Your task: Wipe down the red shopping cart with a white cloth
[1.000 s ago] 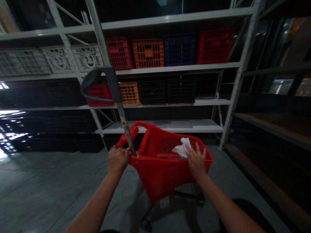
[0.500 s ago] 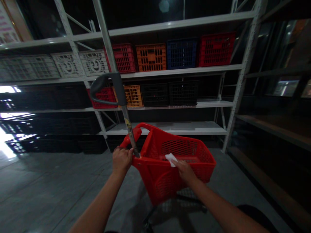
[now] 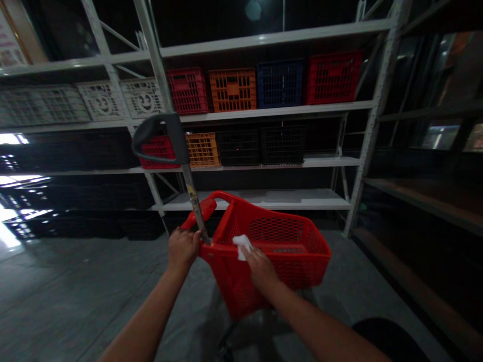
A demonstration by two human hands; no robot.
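A red plastic shopping basket cart (image 3: 264,276) stands in front of me, with a long metal pole rising from its near corner to a dark grey loop handle (image 3: 158,138). My left hand (image 3: 183,249) is closed around the pole and the basket's corner. My right hand (image 3: 260,269) presses a crumpled white cloth (image 3: 241,246) against the basket's near rim. The cloth sticks out from under my fingers. The basket's lower wheeled frame is mostly in shadow behind the basket.
A white metal shelving rack (image 3: 264,199) stands ahead, holding plastic crates in red, orange, blue, black and white (image 3: 233,90). Dark stacks of crates sit low at the left. The grey floor (image 3: 75,286) spreads around the cart, and a low wooden shelf (image 3: 415,198) runs along the right.
My right hand has moved left along the near rim, carrying the white cloth with it. My left hand stays on the pole, and the view has shifted only slightly.
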